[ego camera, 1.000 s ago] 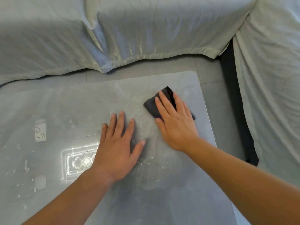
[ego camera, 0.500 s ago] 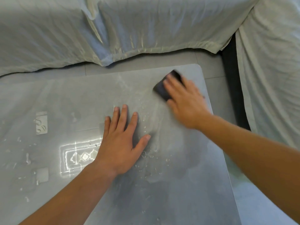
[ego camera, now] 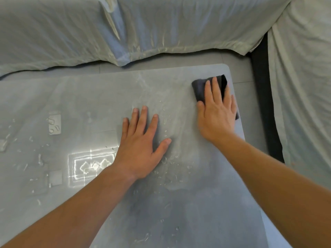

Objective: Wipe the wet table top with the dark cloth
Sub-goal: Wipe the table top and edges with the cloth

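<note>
The grey table top (ego camera: 93, 97) fills the lower view, with water drops scattered over its middle and left. A dark cloth (ego camera: 198, 88) lies near the far right corner. My right hand (ego camera: 217, 113) presses flat on the cloth, fingers spread and pointing away from me, covering most of it. My left hand (ego camera: 141, 145) rests flat on the wet surface at the table's middle, fingers apart, holding nothing.
A sofa under a pale grey cover (ego camera: 161, 27) runs along the far side, and another covered section (ego camera: 302, 86) stands to the right. A strip of grey floor (ego camera: 240, 68) separates them from the table. The table's right edge (ego camera: 241, 126) is just beside my right hand.
My right hand has slid the cloth away from me and rightward, from near the left hand to the far right corner. The left hand has stayed flat in place.
</note>
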`<move>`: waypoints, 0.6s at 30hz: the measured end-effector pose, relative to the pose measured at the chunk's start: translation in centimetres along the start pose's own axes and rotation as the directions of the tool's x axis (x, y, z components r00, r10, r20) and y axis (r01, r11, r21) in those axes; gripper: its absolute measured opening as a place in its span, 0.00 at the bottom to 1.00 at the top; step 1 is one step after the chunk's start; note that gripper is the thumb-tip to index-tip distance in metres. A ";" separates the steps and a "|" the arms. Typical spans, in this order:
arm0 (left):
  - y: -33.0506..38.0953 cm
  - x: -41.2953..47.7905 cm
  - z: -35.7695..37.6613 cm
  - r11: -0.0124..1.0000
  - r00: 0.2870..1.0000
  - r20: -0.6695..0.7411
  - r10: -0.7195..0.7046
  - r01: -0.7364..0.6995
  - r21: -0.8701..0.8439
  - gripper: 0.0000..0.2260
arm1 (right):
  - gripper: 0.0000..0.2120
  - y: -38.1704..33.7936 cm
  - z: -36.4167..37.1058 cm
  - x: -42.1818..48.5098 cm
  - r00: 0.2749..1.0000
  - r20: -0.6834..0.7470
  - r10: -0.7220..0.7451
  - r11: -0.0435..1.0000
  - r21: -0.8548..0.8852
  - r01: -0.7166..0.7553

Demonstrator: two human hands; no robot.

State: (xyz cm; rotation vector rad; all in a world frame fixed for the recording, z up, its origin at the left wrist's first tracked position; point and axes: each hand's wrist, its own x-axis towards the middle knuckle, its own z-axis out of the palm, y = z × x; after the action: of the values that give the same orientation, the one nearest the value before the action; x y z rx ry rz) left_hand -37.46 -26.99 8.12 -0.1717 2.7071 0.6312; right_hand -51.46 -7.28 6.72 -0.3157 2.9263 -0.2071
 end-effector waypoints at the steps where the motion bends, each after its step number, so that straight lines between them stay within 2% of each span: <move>1: 0.0 0.0 0.0 1.000 1.000 -0.001 -0.001 0.001 0.008 0.37 | 0.29 -0.8 0.5 -1.6 0.999 -0.014 -0.031 0.999 -0.011 0.031; 4: 0.0 0.1 -0.2 1.000 1.000 0.011 0.004 -0.004 -0.010 0.37 | 0.29 -0.4 1.0 -8.0 0.950 0.084 -0.300 0.950 -0.069 0.306; 6: 0.0 -0.2 -0.6 1.000 1.000 0.007 0.017 -0.017 -0.017 0.37 | 0.29 1.8 0.4 -8.4 0.897 0.161 -0.411 0.898 -0.096 0.429; 7: 0.0 -0.6 -0.7 1.000 1.000 -0.004 0.025 -0.025 -0.007 0.37 | 0.29 2.8 0.1 -7.2 0.902 0.161 -0.401 0.902 -0.102 0.419; 8: 0.0 -1.2 -0.7 0.999 0.999 -0.017 0.033 -0.033 0.007 0.37 | 0.29 3.4 -0.2 -5.7 0.933 0.145 -0.330 0.932 -0.104 0.346; 10: 0.5 -2.9 -0.2 0.999 0.999 -0.039 0.035 -0.034 0.024 0.35 | 0.29 3.9 -0.6 -2.8 0.992 0.078 -0.097 0.993 -0.054 0.102; 12: 1.1 -5.0 0.7 0.999 0.999 -0.039 0.015 -0.013 0.033 0.34 | 0.30 2.6 -0.1 -3.6 0.999 0.036 -0.003 1.000 -0.018 0.004; 13: 1.4 -6.1 1.2 0.999 1.000 -0.028 -0.003 0.004 0.037 0.34 | 0.30 1.8 0.6 -5.8 0.999 0.022 -0.030 0.999 -0.029 0.030; 15: 2.1 -8.4 2.2 0.998 0.999 -0.007 -0.051 0.051 0.039 0.34 | 0.29 0.7 1.7 -12.0 0.980 0.056 -0.194 0.979 -0.047 0.196; 18: 2.6 -11.5 3.5 0.992 0.995 0.034 -0.096 0.093 0.080 0.34 | 0.28 2.4 1.6 -15.7 0.906 0.157 -0.393 0.912 -0.063 0.406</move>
State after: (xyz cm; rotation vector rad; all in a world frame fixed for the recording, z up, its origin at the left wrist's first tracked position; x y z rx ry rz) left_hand -26.22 -22.66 10.42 -0.2627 2.6639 0.4950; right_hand -36.58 -1.61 7.46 -0.9099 2.7036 -0.0969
